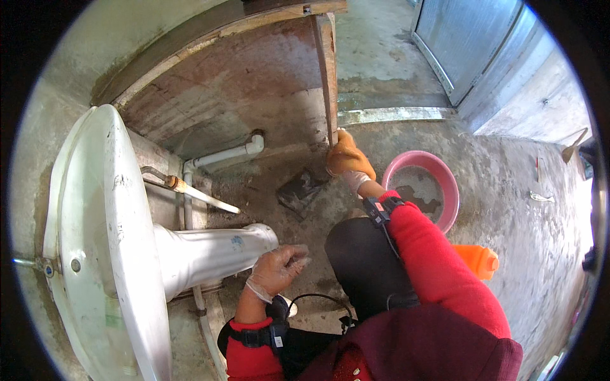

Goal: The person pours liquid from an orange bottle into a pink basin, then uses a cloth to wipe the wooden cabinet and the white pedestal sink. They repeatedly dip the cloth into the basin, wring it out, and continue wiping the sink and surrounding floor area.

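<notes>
My right hand (354,176), in a clear thin glove, reaches forward and is closed on an orange-brown cloth (343,154). The cloth is pressed against the lower end of an upright wooden edge (326,76) of a partition; its fingers are mostly hidden under the cloth. My left hand (277,270), also in a clear glove, hangs beside the foot of a white sink pedestal (216,252). Its fingers are loosely bent and partly apart, with nothing in them.
A white washbasin (117,209) stands at the left, with a white elbow pipe (229,154) behind it. A pink basin of water (454,190) and an orange plastic container (476,259) sit on the floor at right. A dark flat object (298,190) lies ahead; a metal door (467,44) is beyond.
</notes>
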A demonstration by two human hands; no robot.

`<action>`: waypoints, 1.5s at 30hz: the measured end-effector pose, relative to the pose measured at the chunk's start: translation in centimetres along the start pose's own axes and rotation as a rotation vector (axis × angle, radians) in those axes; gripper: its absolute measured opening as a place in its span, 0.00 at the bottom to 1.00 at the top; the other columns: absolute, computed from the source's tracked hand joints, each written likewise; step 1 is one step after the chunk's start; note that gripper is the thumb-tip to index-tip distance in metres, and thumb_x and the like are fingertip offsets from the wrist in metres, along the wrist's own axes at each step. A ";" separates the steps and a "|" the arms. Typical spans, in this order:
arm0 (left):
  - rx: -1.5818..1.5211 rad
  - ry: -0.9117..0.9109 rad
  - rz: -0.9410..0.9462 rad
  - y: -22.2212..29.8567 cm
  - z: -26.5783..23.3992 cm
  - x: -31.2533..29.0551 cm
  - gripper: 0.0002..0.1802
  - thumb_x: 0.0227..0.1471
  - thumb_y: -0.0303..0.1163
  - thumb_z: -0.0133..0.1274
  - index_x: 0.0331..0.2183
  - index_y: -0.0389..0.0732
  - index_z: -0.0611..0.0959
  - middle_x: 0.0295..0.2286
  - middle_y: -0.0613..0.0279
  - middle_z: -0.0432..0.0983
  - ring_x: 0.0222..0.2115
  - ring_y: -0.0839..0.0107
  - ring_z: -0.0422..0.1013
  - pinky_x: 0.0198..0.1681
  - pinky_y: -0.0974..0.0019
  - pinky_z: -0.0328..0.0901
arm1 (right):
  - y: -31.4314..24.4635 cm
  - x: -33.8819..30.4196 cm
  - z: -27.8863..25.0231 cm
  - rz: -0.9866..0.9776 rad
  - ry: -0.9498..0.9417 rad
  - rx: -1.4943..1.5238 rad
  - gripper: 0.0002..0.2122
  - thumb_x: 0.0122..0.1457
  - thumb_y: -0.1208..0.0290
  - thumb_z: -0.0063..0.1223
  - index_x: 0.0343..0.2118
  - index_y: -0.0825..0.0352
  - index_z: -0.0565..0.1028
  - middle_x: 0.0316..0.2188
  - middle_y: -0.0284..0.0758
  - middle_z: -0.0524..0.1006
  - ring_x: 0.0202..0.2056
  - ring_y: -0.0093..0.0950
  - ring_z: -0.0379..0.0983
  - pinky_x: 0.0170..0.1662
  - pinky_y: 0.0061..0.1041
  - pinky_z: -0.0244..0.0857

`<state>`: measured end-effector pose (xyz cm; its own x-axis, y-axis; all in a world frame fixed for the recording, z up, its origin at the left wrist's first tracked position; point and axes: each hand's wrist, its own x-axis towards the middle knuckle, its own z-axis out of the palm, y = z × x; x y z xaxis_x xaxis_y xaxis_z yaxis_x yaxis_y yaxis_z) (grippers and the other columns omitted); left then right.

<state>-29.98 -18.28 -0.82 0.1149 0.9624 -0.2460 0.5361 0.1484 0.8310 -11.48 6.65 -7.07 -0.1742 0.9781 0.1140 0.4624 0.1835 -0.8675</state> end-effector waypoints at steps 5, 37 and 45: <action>0.029 -0.011 0.039 -0.1 0.1 -0.3 0.17 0.53 0.40 0.60 0.42 0.40 0.81 0.38 0.52 0.80 0.35 0.57 0.78 0.38 0.62 0.71 | 0.2 3.7 1.1 -0.299 0.136 0.201 0.22 0.41 0.71 0.63 0.42 0.65 0.70 0.41 0.46 0.73 0.49 0.47 0.69 0.49 0.40 0.65; 0.133 -0.032 0.006 -1.0 0.4 1.0 0.17 0.54 0.41 0.59 0.42 0.41 0.82 0.36 0.52 0.81 0.37 0.57 0.78 0.40 0.61 0.71 | -6.2 4.8 -2.9 0.121 -0.102 -0.286 0.16 0.49 0.74 0.55 0.44 0.65 0.75 0.37 0.46 0.78 0.43 0.48 0.75 0.43 0.37 0.69; 0.193 -0.080 -0.022 -0.8 -0.1 0.9 0.16 0.55 0.36 0.57 0.43 0.39 0.81 0.38 0.50 0.80 0.38 0.57 0.77 0.41 0.61 0.70 | 1.8 6.9 -5.6 0.109 -0.118 0.014 0.13 0.51 0.73 0.53 0.41 0.65 0.76 0.36 0.47 0.78 0.42 0.47 0.75 0.41 0.38 0.69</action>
<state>-30.44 -17.52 -1.64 0.1635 0.9371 -0.3084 0.6889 0.1153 0.7156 -7.01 14.28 -5.17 -0.2248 0.9737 -0.0375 0.4723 0.0752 -0.8782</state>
